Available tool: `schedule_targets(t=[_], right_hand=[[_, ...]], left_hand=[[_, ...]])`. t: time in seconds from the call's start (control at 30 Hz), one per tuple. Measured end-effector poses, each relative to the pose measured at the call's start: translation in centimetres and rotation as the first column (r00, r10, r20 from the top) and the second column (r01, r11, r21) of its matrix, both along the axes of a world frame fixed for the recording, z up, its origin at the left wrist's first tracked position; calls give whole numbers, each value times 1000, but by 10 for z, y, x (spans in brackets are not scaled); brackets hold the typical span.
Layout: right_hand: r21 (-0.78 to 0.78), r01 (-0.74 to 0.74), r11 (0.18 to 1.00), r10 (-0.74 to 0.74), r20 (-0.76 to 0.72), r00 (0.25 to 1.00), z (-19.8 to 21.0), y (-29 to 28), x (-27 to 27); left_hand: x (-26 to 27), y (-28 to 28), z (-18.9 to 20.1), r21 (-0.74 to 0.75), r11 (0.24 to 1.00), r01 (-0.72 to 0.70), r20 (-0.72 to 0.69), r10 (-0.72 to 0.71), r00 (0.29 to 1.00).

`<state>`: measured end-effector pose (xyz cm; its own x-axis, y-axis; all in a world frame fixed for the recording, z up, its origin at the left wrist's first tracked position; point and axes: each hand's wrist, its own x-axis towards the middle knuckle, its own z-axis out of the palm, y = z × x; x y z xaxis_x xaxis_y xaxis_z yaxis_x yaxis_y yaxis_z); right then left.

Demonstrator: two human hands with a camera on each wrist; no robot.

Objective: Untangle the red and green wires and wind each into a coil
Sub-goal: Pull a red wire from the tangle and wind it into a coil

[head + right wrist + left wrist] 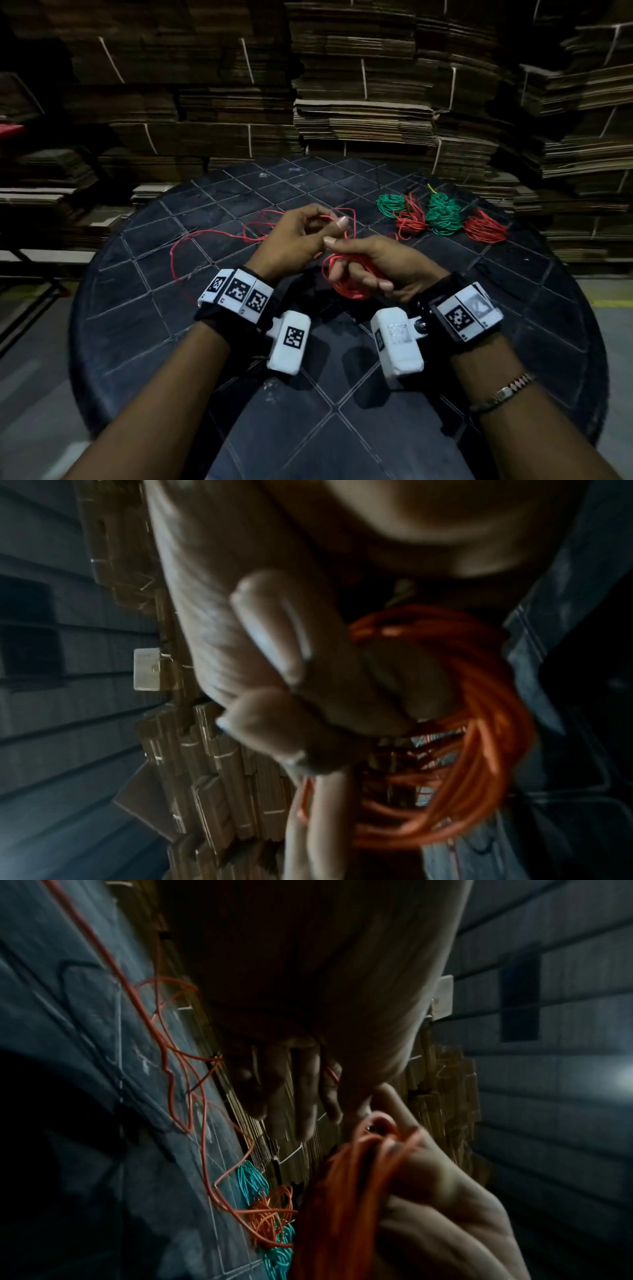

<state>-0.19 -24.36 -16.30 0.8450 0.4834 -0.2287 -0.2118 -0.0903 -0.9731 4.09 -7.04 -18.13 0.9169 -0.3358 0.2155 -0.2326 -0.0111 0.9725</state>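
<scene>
My right hand (pixel 370 270) holds a coil of red wire (pixel 352 277) above the middle of the table; its fingers curl through the loops (pixel 472 723). My left hand (pixel 308 229) sits just beside it and pinches the loose strand of that same red wire (pixel 219 234). The strand trails left in wide loops over the table (pixel 178 1053). At the far right lie a green bundle (pixel 390 204), a loose red bundle (pixel 411 217), a second green bundle (pixel 443 214) and a red coil (pixel 484 228).
The round dark table (pixel 144 308) has a diamond-grid top. Stacks of flattened cardboard (pixel 363 102) stand close behind it and to both sides. A bare grey floor (pixel 30 394) shows at the lower left.
</scene>
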Motion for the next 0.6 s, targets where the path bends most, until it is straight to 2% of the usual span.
schedule_targets(t=[0.1, 0.17, 0.23, 0.3, 0.37, 0.43, 0.53, 0.57, 0.6], right_hand=[[176, -16, 984, 21, -27, 999, 16, -7, -9], [273, 46, 961, -49, 3, 999, 24, -14, -16], [395, 130, 910, -149, 18, 989, 27, -22, -19], [531, 151, 834, -196, 30, 980, 26, -30, -13], [661, 128, 740, -201, 35, 979, 26, -37, -7], [796, 98, 598, -172, 8, 985, 25, -43, -1], [915, 161, 371, -225, -80, 971, 25, -43, 4], [929, 176, 327, -258, -91, 962, 25, -43, 5], [927, 190, 323, -285, -96, 954, 25, -41, 5]], left_hand=[[-3, 2, 5, -84, 994, -70, -112, 61, 992], [-2, 4, 6, -122, 988, -99, -226, 69, 972], [2, 8, 3, -148, 978, -147, -298, 98, 950], [6, 12, 1, -165, 965, -202, -315, 143, 938], [8, 14, -3, -164, 967, -196, -293, 142, 946], [5, 11, -3, -155, 977, -148, -237, 109, 965], [-1, 0, -3, -102, 993, -54, -52, 48, 997], [-4, -4, -2, -74, 997, -31, 7, 32, 999], [-7, -9, -2, -48, 999, -10, 67, 13, 998]])
